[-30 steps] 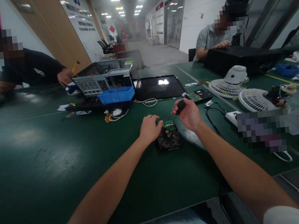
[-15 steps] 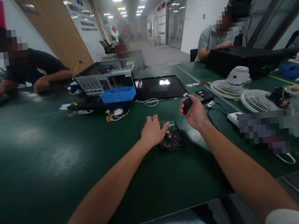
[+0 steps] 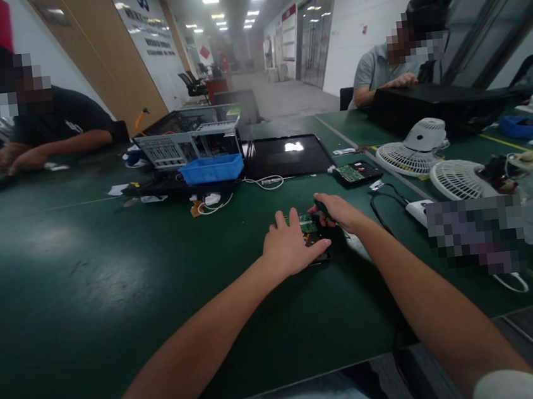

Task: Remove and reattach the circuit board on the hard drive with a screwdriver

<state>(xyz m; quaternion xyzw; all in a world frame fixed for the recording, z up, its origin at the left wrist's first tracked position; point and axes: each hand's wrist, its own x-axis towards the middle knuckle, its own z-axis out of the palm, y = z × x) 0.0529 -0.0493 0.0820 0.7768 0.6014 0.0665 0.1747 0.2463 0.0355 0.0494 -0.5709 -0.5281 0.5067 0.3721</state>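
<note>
Green circuitry marks the hard drive (image 3: pixel 308 223) lying on the table (image 3: pixel 167 254) before you. Your left hand (image 3: pixel 290 244) spreads flat across it; your right hand (image 3: pixel 336 212) grasps a dark screwdriver (image 3: pixel 323 210) at its right edge. Beyond, a blue tray (image 3: pixel 212 169) fronts an opened computer case (image 3: pixel 160 152).

- Hard drive (image 3: pixel 311 236): dark, rectangular; lies flat on the counter (image 3: pixel 111 260), partly covered; green circuit board (image 3: pixel 307 224) faces up at far end.
- Screwdriver (image 3: pixel 323 209): dark handle, thin shaft angled toward near right; held at drive's right edge.
</note>
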